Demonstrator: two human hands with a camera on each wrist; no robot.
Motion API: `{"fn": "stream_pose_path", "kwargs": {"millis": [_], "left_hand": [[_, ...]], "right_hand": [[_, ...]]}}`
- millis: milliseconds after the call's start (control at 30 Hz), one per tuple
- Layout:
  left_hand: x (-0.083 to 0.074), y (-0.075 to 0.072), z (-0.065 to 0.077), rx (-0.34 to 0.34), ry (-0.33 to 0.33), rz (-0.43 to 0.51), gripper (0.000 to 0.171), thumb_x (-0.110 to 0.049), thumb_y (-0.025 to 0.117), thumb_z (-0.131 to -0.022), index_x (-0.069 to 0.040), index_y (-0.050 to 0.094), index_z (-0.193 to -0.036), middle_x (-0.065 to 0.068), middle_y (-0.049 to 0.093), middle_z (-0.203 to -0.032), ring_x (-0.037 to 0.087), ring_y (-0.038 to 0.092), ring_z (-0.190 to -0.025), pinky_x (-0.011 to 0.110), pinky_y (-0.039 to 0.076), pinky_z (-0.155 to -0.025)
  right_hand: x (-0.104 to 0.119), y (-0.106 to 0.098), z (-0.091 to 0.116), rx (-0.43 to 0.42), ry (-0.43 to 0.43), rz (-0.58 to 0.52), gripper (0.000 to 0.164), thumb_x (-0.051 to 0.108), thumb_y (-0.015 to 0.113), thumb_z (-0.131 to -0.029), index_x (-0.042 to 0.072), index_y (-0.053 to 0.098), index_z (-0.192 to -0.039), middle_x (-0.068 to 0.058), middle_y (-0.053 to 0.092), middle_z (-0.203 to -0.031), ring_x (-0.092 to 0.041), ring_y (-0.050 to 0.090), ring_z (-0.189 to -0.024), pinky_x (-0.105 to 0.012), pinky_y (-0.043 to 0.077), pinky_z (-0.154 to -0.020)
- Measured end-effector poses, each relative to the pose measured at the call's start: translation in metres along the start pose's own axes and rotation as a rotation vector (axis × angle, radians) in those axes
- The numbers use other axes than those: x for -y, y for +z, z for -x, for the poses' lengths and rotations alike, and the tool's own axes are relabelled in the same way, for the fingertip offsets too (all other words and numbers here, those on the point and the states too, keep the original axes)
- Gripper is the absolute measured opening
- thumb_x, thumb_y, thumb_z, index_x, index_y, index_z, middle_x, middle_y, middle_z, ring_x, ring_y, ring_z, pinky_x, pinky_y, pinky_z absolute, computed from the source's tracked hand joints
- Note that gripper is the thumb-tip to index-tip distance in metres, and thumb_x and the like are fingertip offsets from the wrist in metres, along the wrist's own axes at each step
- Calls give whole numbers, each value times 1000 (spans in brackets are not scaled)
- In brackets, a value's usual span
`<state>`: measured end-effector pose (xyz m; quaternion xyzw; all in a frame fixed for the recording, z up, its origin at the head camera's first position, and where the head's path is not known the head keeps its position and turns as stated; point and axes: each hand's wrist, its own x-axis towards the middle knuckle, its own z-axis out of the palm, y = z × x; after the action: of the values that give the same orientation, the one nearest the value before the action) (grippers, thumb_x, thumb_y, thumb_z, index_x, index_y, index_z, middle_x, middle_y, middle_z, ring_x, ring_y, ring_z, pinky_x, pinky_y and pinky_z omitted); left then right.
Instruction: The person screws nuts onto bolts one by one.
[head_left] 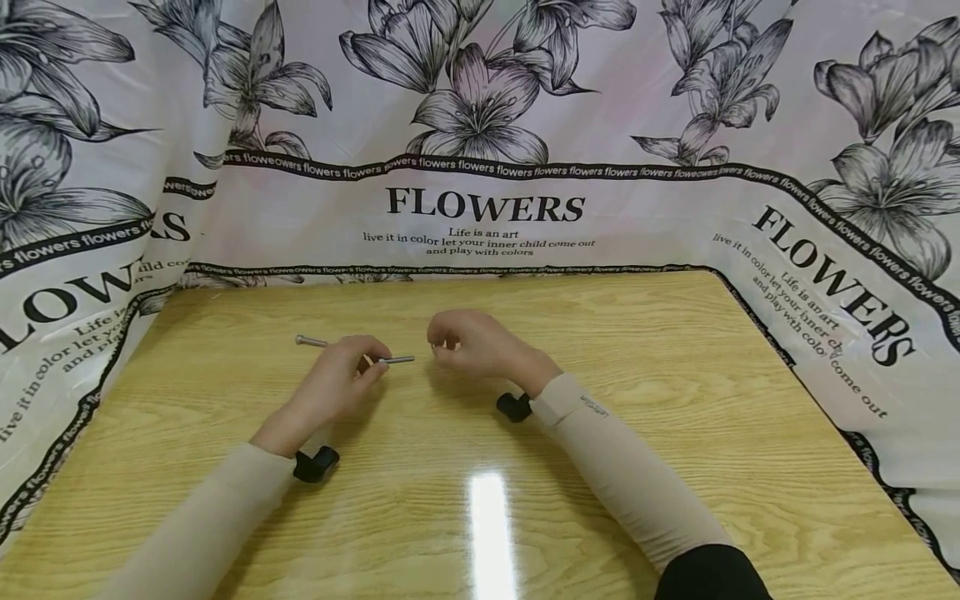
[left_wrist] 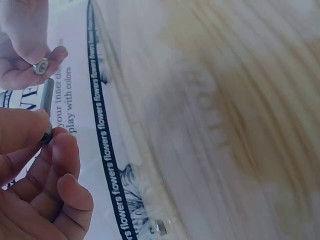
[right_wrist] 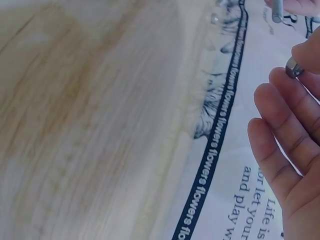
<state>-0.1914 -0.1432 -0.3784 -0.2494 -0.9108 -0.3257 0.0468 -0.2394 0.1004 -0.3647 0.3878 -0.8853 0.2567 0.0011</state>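
Holding a long bolt [head_left: 352,350] level above the wooden table [head_left: 637,400], left of the frame's centre, left hand [head_left: 341,379] pinching its shaft between thumb and fingertips. Pinching a small nut [left_wrist: 40,66] in the right hand [head_left: 472,342], just right of the bolt's free end and not yet touching it. Judging the threading not begun: nut and bolt apart, joining left to do.

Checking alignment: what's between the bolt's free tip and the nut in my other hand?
Nothing: in the head view the long grey metal bolt and small metal nut are separated by bare air.
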Motion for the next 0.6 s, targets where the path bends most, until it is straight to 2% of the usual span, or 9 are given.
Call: {"fn": "stream_pose_path", "kwargs": {"millis": [133,300,400,533,600], "left_hand": [[-3,5,-4,-44,37,10,9,-8,64,-92,-6,66,-101,5,65,-93,17,58,-75,36,47,-69],[-9,10,-7,-80,68,44,8,-9,64,-92,-7,67,-99,3,65,-90,15,58,-71,44,42,-80],[-14,12,-9,-87,67,68,8,-9,64,-92,-7,67,-99,3,64,-90,14,56,-71,42,44,-77],[-19,16,-12,-93,71,94,8,-9,64,-92,-7,67,-99,3,63,-90,14,54,-72,33,46,-64],[-21,18,-13,-101,71,107,8,-9,64,-92,-7,67,-99,3,63,-90,14,54,-71,32,46,-64]], "right_hand": [[-2,-5,7,-52,5,-29,8,9,61,-86,15,61,-91,7,61,-88,-10,58,-80,-25,47,-74],[-6,-9,16,-101,-3,-102,9,7,62,-85,15,61,-89,5,61,-87,-11,57,-79,-33,51,-75],[-7,-10,21,-130,-17,-141,8,6,62,-85,12,63,-90,4,61,-87,-12,56,-78,-38,51,-75],[-10,-9,26,-166,-19,-173,9,6,63,-86,11,64,-93,4,61,-89,-12,56,-78,-39,51,-75],[-11,-9,28,-181,-14,-185,9,6,63,-86,12,63,-93,4,61,-90,-12,55,-79,-39,51,-75]]}}
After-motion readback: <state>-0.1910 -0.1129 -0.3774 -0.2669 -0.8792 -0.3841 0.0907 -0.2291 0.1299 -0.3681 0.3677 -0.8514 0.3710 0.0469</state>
